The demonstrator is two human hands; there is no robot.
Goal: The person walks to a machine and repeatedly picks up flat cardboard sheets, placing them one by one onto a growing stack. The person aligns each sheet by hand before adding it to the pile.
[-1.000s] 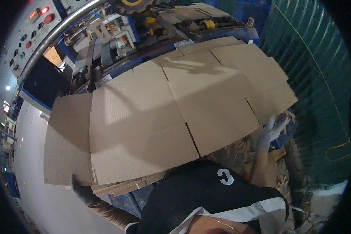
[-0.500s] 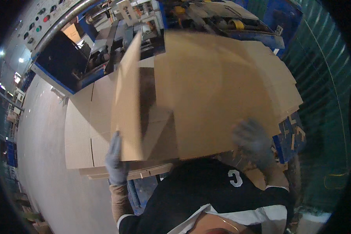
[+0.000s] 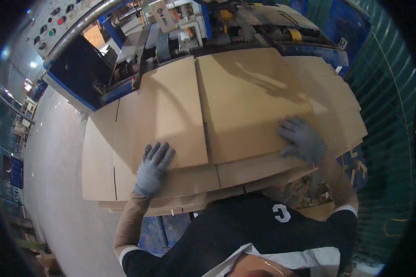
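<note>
My left hand (image 3: 153, 170), in a grey glove, lies with fingers spread on the lower left part of a brown cardboard panel (image 3: 171, 111). Beside that, a wider cardboard panel (image 3: 245, 115) lies flat, and a narrow dark gap runs between the two. On the lower right of the wider panel rests my gloved right hand (image 3: 302, 140), its fingers apart. Both panels sit on a stack of larger slotted cardboard sheets (image 3: 99, 159) whose edges stick out left, right and toward me. Whether the two panels join is not clear.
Beyond the cardboard stands a blue machine (image 3: 74, 71) with rollers and belts. A control panel (image 3: 55, 25) with buttons is at upper left. Cardboard scraps (image 3: 305, 191) lie below the stack on the right. A green corrugated wall (image 3: 388, 115) closes the right side.
The left panel, tilted up on edge before, now lies flat. My left hand has moved from its edge onto its face. The wider panel has settled lower, with my right hand on it.
</note>
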